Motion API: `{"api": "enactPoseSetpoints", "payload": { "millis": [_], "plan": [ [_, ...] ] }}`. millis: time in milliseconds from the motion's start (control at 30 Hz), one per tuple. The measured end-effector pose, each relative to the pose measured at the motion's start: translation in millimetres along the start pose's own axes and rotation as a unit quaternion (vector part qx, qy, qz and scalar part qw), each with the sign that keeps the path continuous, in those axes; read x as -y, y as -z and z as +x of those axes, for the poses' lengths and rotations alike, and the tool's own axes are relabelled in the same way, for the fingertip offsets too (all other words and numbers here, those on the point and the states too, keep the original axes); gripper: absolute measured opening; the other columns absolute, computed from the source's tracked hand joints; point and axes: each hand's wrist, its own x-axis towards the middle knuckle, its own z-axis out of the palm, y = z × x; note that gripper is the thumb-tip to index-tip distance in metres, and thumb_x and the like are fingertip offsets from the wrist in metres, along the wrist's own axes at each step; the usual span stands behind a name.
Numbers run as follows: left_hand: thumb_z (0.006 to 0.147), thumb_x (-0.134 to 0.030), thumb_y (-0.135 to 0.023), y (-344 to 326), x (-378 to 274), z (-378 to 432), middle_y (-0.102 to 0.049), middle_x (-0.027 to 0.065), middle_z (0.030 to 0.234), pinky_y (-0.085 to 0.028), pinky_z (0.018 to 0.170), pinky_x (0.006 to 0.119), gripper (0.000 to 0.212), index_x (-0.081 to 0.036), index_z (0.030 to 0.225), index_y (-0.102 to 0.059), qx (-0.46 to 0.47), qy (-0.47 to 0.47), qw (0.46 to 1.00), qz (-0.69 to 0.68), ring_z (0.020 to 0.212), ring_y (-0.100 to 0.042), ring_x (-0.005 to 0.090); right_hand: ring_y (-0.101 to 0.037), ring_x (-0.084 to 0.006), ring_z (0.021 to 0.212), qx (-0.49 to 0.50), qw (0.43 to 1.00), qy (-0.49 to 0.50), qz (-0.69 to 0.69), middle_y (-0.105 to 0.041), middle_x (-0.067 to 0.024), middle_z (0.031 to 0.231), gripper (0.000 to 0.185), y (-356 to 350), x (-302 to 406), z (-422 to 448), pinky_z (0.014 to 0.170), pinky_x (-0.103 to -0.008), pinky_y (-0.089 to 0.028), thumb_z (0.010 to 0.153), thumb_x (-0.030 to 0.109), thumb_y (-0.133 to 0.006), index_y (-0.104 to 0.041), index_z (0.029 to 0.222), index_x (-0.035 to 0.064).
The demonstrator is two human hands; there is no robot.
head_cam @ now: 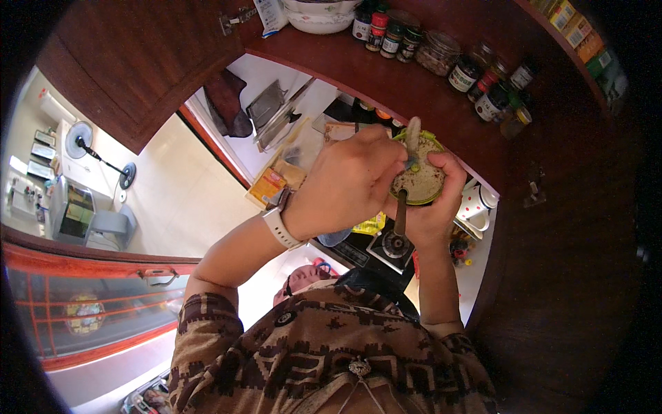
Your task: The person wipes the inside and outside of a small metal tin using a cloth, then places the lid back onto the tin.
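My right hand (pixel 439 207) grips a round container (pixel 426 178) with a green rim, its speckled, beige round face turned up. The fingers of my left hand (pixel 351 176) are curled at the left of that face, beside a small green knob at its middle. A pale, fuzzy elongated thing (pixel 413 135) stands up by my left fingertips; whether they pinch it is hidden. At the container's lower edge a brown handle-like piece (pixel 400 215) sticks out towards me. A pale watch band circles my left wrist.
Above my hands, a dark red cabinet shelf (pixel 331 64) holds spice jars (pixel 391 39) and white bowls (pixel 320 18). An open cabinet door (pixel 139 62) is at upper left. Below lie a gas hob (pixel 395 243) and a polka-dot jug (pixel 469 202). Another person's head (pixel 305 279) shows beyond my chest.
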Motion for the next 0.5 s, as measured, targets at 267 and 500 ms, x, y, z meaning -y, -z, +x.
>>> {"api": "enactPoseSetpoints", "payload": {
  "millis": [267,500],
  "plan": [
    [0.076,0.003,-0.064,0.4,-3.1,-6.6,-0.056,0.0147,0.076,-0.047,0.059,0.039,0.011,-0.001,0.086,-0.061,-0.029,-0.010,0.995,0.091,0.068,-0.058,0.0324,-0.058,-0.0310,0.097,0.013,1.000,-0.005,0.016,-0.056,-0.0143,0.106,0.077,-5.1,6.2,-6.3,0.086,-0.0414,-0.047,0.053,0.022,-0.091,-0.045,0.113,0.0052],
    [0.078,0.002,-0.062,6.8,-5.0,-8.3,-0.057,0.0162,0.078,-0.048,0.057,0.040,0.011,-0.001,0.088,-0.061,0.003,0.002,0.998,0.055,0.067,-0.059,0.0357,-0.058,-0.0318,0.096,-0.014,1.000,-0.009,-0.005,-0.056,-0.0146,0.105,0.077,-5.2,3.1,2.2,0.084,-0.0416,-0.048,0.053,0.022,-0.090,-0.045,0.113,0.0060]
  ]
}}
